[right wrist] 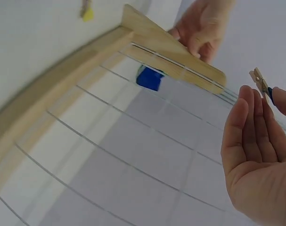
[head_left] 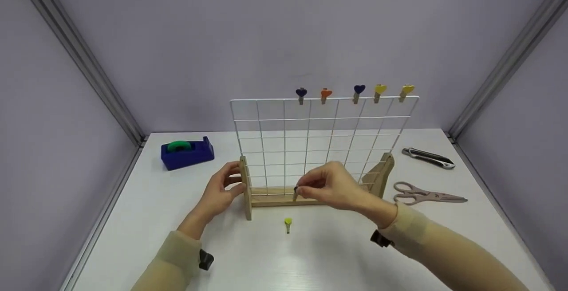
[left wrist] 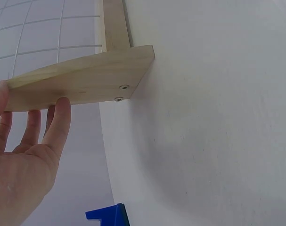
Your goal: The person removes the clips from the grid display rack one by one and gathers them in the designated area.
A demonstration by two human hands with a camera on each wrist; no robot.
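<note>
My right hand (head_left: 335,189) pinches a small wooden clothespin (right wrist: 259,81) between thumb and fingers, its dark blue decoration partly covered by the thumb. That hand is in front of the lower part of a white wire grid (head_left: 266,100). The grid stands upright in a wooden base, and my left hand (head_left: 218,192) grips the left side panel (left wrist: 81,80) of it, thumb on one side and fingers at the edge. A clothespin with a yellow-green heart (head_left: 288,222) lies on the table before the base.
Several heart clothespins are clipped on the grid's top wire, among them an orange one (head_left: 326,93). A blue tape dispenser (head_left: 191,155) is at the left on the white table (head_left: 146,220). To the right lie scissors (head_left: 426,194) and a box cutter (head_left: 428,158).
</note>
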